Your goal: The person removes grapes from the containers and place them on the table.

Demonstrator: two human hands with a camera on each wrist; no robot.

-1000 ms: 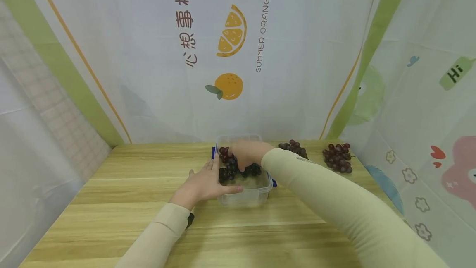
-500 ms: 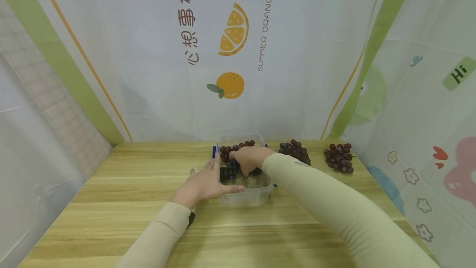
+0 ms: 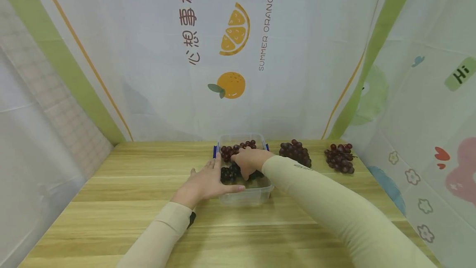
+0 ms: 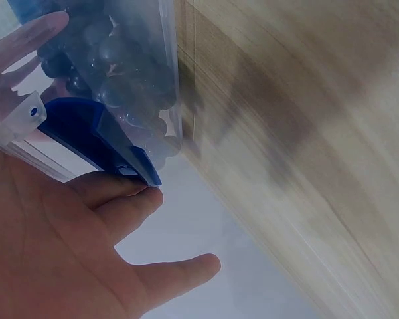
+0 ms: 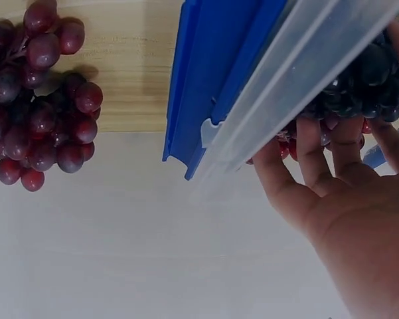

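Note:
A clear plastic container [image 3: 245,195] with blue side clips stands on the table, its top uncovered. Inside, red grapes [image 3: 227,153] lie at the back and black grapes [image 3: 229,173] nearer the front. My right hand [image 3: 252,159] reaches in from the right and grips a black bunch [image 5: 372,80], fingers on one side and thumb on the other. My left hand [image 3: 206,181] rests with spread fingers at the container's left rim, thumb along the front. In the left wrist view, its fingertips touch the blue clip [image 4: 99,133]. The hand hides part of the grapes.
Two more red bunches lie to the right of the container: a nearer one [image 3: 295,153] and a farther one [image 3: 340,158]. Wooden tabletop [image 3: 148,177] spreads around. White printed cloth [image 3: 156,106] hangs behind and at both sides.
My right hand has shifted slightly toward the front inside the container, uncovering more of the red grapes at the back. The left hand has stayed on the rim.

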